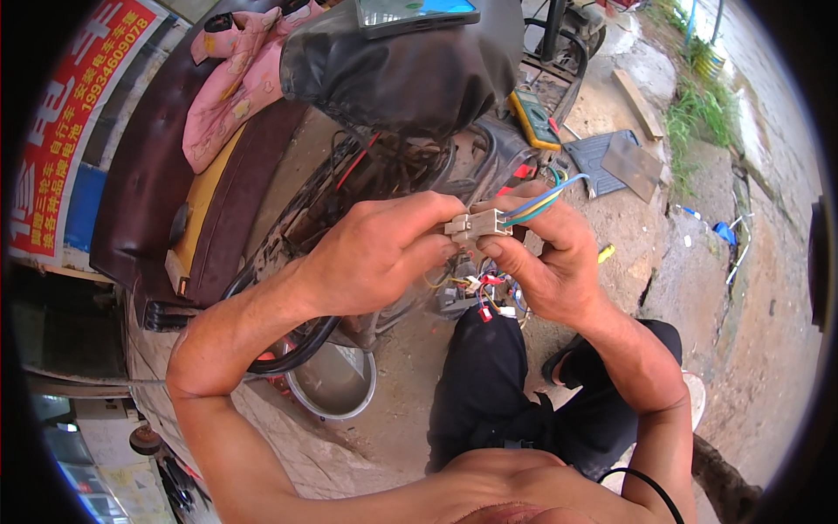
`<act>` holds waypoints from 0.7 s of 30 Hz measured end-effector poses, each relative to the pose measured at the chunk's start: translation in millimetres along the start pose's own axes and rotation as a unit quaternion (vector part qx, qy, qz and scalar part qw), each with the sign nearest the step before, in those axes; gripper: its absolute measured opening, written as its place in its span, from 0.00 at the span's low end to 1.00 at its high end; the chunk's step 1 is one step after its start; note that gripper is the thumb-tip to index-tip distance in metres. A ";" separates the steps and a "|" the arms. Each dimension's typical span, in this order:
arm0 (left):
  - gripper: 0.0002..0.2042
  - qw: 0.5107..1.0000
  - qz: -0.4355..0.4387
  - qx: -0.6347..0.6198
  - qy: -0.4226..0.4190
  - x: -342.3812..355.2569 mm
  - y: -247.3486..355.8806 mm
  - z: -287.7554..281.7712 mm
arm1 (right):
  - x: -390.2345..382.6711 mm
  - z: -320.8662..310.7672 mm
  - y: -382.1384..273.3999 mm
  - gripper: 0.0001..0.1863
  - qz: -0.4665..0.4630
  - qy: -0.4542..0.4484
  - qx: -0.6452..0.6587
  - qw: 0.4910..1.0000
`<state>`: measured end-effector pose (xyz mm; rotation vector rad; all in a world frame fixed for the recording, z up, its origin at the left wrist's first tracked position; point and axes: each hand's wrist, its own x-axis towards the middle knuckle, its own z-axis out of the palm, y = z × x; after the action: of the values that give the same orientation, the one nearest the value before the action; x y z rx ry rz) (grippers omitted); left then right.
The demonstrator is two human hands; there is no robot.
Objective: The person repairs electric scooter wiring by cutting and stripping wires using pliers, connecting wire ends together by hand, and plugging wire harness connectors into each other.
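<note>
My left hand [380,253] and my right hand [546,262] meet at chest height over an opened scooter body. Between their fingertips sits a pair of whitish plastic wire connectors [476,225], pressed end to end; the left fingers pinch the left half, the right fingers grip the right half. Blue, yellow and green wires [546,199] run out of the right half over my right hand. Below the hands hangs a tangle of coloured wires with small red and white plugs [476,297].
A black scooter seat [410,70] is tipped up, a phone [417,13] on it. A yellow multimeter [534,118] lies behind. A dark brown sofa [144,175] with a pink cloth stands left. A metal bowl [336,380] sits on the cracked concrete ground.
</note>
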<state>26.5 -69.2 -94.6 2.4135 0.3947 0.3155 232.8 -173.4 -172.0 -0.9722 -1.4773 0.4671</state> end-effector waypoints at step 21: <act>0.12 0.993 -0.077 -0.090 -0.029 -2.1 4.1 -7.5 | -9.0 21.5 -1.3 0.10 0.106 0.056 0.163 0.979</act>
<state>22.9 -68.7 -86.6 2.1963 0.5023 0.2025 211.1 -175.7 -180.2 -0.8807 -1.1554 0.7703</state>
